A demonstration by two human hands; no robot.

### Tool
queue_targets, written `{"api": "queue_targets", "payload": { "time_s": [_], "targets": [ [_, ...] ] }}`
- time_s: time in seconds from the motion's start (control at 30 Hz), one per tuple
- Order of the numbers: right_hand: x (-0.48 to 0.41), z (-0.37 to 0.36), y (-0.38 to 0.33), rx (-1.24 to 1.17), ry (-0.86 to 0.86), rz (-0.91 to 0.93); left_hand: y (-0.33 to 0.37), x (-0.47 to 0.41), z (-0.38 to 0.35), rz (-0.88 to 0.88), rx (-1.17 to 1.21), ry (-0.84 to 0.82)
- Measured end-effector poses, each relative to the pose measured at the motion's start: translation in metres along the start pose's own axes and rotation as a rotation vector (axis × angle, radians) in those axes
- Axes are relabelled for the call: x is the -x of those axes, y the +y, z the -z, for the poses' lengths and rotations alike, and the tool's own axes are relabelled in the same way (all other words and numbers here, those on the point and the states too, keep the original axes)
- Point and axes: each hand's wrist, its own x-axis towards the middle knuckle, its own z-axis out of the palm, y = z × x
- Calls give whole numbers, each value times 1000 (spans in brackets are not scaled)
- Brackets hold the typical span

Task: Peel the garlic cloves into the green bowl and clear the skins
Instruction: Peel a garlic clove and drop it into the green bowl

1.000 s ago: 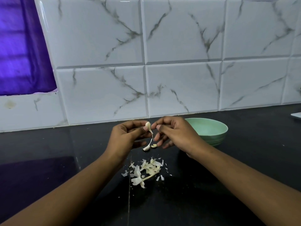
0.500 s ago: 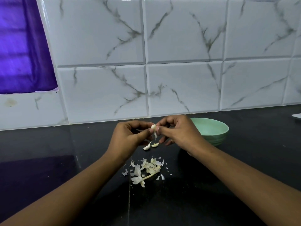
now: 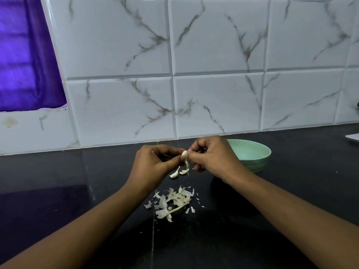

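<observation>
Clove status: we had one garlic clove [image 3: 184,153] pinched between both hands, in the air above the black counter [image 3: 272,220]. Our left hand [image 3: 153,166] gripped it from the left, thumb and forefinger curled onto it and the other fingers folded toward the palm. Our right hand [image 3: 211,158] met it from the right, thumb and forefinger tips closed on the clove's upper end and the rest curled under. A thin strip of skin [image 3: 186,165] hung down from the clove, its lower end free.

Two loose cloves [image 3: 174,174] lay on the counter just below the hands, side by side and nearly touching. The pile of skins [image 3: 174,200] sat nearer to us, between our forearms, with small flakes scattered round it.

The green bowl [image 3: 258,164] stood upright on the counter behind our right hand, which partly hid it. We couldn't tell what was inside.

Behind it all we had a marbled tile wall [image 3: 213,105], with a purple curtain [image 3: 25,55] at upper left. A white object [image 3: 352,137] was cut off at the right edge; we couldn't identify it.
</observation>
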Motion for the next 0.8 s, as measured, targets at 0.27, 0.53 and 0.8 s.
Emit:
{"api": "queue_targets", "payload": {
  "time_s": [0.27,0.53,0.8],
  "targets": [
    [1,-2,1,24,37,13,1,0,0,-8,-15,0],
    [0,-8,5,-26,-77,-110,4,-3,1,102,357,-20],
    [-3,4,-3,59,-149,-102,5,-7,4,317,594,-84]
  ]
}}
